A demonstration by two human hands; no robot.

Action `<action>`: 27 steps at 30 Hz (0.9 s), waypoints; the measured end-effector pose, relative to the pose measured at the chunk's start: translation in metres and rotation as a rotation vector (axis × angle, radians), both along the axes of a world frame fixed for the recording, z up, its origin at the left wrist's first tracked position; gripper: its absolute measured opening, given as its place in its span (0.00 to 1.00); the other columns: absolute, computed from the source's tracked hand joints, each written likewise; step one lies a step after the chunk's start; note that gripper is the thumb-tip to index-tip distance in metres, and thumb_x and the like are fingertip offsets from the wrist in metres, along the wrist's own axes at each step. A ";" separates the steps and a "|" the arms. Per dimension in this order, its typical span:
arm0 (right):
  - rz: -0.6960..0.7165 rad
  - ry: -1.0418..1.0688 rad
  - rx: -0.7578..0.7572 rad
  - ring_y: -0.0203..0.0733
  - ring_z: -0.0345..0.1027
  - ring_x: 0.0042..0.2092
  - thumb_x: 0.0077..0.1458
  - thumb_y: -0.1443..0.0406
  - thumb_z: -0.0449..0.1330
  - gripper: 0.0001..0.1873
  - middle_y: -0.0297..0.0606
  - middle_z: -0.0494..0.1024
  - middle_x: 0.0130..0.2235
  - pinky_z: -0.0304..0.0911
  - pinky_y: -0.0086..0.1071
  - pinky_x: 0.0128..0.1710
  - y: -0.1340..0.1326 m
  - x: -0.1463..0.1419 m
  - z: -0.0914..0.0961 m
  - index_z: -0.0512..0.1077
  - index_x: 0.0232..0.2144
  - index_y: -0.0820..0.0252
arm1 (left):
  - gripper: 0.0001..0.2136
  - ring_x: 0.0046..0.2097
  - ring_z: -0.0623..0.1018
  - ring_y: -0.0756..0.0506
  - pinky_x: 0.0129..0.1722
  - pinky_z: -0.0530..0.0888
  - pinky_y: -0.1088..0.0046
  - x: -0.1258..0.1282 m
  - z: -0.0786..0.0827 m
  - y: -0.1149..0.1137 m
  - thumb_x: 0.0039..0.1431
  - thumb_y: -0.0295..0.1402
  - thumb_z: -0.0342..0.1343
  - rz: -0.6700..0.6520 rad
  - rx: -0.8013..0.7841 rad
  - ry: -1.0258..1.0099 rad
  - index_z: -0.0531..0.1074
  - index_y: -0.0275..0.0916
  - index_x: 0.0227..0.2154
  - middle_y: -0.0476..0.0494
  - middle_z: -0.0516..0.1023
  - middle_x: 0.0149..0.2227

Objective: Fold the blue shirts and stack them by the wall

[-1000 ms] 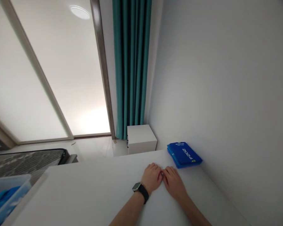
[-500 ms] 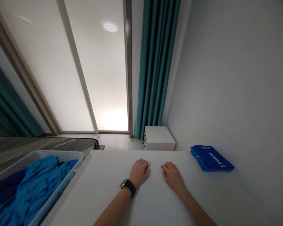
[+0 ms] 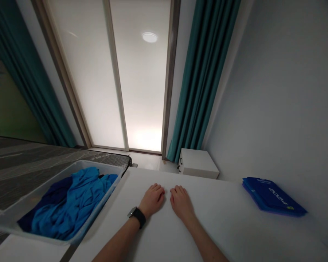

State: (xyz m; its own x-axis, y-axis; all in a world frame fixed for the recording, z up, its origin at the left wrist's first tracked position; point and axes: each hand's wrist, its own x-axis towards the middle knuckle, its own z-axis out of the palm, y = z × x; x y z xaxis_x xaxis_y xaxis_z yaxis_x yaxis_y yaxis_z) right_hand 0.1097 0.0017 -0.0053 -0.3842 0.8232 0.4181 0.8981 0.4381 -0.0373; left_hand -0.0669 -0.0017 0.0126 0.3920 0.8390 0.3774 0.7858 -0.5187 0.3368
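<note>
My left hand (image 3: 152,199) lies palm down on the white table (image 3: 224,225), fingers flat, a dark smartwatch on its wrist. My right hand (image 3: 181,202) rests palm down just beside it, a small gap between them. Neither hand holds anything. A stack of folded blue garments (image 3: 273,198) with white print lies on the table at the far right, near the wall. At the left a clear plastic bin (image 3: 22,207) holds crumpled blue clothes (image 3: 71,203).
A white wall runs along the table's right side. Beyond the table stand a small white cabinet (image 3: 198,168), teal curtains (image 3: 205,80) and a frosted sliding door (image 3: 131,80). A dark patterned mattress (image 3: 22,160) lies at the left.
The view has swung left, bringing the bin of blue clothes fully into sight. My hands, touching a second ago, moved apart and now lie close together again.
</note>
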 end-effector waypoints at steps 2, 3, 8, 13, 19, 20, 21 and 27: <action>0.007 0.011 -0.004 0.47 0.64 0.45 0.57 0.72 0.55 0.08 0.39 0.73 0.40 0.58 0.39 0.47 -0.001 -0.013 0.000 0.71 0.38 0.56 | 0.08 0.41 0.70 0.43 0.42 0.67 0.66 -0.012 0.000 -0.004 0.56 0.21 0.49 0.003 0.007 0.002 0.69 0.40 0.31 0.45 0.72 0.34; 0.008 0.019 -0.007 0.47 0.64 0.45 0.57 0.72 0.55 0.08 0.39 0.73 0.40 0.58 0.39 0.47 -0.001 -0.017 -0.001 0.71 0.38 0.56 | 0.08 0.41 0.70 0.43 0.42 0.67 0.66 -0.017 -0.001 -0.006 0.56 0.21 0.49 0.002 0.008 0.004 0.69 0.40 0.32 0.45 0.72 0.34; -0.005 0.081 -0.021 0.47 0.65 0.44 0.57 0.73 0.54 0.09 0.39 0.73 0.39 0.58 0.38 0.47 -0.001 -0.019 -0.002 0.71 0.37 0.56 | 0.07 0.41 0.70 0.43 0.43 0.67 0.66 -0.028 -0.001 -0.014 0.58 0.22 0.49 -0.025 0.014 0.023 0.70 0.40 0.32 0.44 0.72 0.36; -0.034 0.125 -0.021 0.47 0.65 0.44 0.58 0.73 0.54 0.10 0.40 0.73 0.39 0.58 0.38 0.47 0.001 -0.017 -0.002 0.72 0.37 0.57 | 0.08 0.40 0.71 0.43 0.42 0.68 0.66 -0.034 -0.003 -0.012 0.57 0.22 0.48 -0.029 -0.028 -0.124 0.70 0.40 0.31 0.44 0.74 0.34; -0.086 0.114 -0.042 0.46 0.64 0.45 0.59 0.73 0.53 0.09 0.40 0.73 0.39 0.57 0.37 0.47 0.003 -0.017 -0.002 0.72 0.37 0.58 | 0.09 0.38 0.73 0.42 0.41 0.69 0.65 -0.043 -0.008 -0.008 0.60 0.26 0.46 0.049 -0.089 -0.357 0.70 0.40 0.30 0.44 0.75 0.31; -0.088 0.110 -0.049 0.46 0.64 0.45 0.59 0.73 0.54 0.09 0.40 0.73 0.40 0.56 0.36 0.48 0.003 -0.017 -0.001 0.72 0.38 0.58 | 0.09 0.38 0.73 0.42 0.41 0.68 0.65 -0.043 -0.009 -0.007 0.60 0.26 0.46 0.049 -0.094 -0.354 0.70 0.40 0.30 0.44 0.75 0.31; -0.090 0.107 -0.056 0.46 0.64 0.45 0.59 0.73 0.54 0.09 0.40 0.73 0.40 0.56 0.36 0.48 0.003 -0.017 -0.001 0.72 0.38 0.58 | 0.09 0.38 0.73 0.42 0.41 0.68 0.66 -0.043 -0.009 -0.007 0.59 0.26 0.46 0.047 -0.100 -0.348 0.71 0.40 0.30 0.44 0.75 0.31; -0.094 0.097 -0.078 0.47 0.64 0.46 0.61 0.72 0.52 0.11 0.41 0.74 0.41 0.55 0.38 0.49 0.000 -0.016 0.001 0.72 0.41 0.58 | 0.09 0.35 0.73 0.45 0.37 0.67 0.70 -0.042 -0.008 -0.009 0.59 0.27 0.46 0.106 -0.164 -0.394 0.72 0.38 0.31 0.44 0.75 0.31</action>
State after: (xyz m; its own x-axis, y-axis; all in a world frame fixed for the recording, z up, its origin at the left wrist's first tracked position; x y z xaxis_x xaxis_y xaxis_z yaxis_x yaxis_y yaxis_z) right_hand 0.0933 0.0016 -0.0047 -0.2648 0.8851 0.3828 0.9256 0.3447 -0.1567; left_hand -0.1085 -0.0104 0.0045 0.1530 0.9281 0.3394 0.6271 -0.3566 0.6925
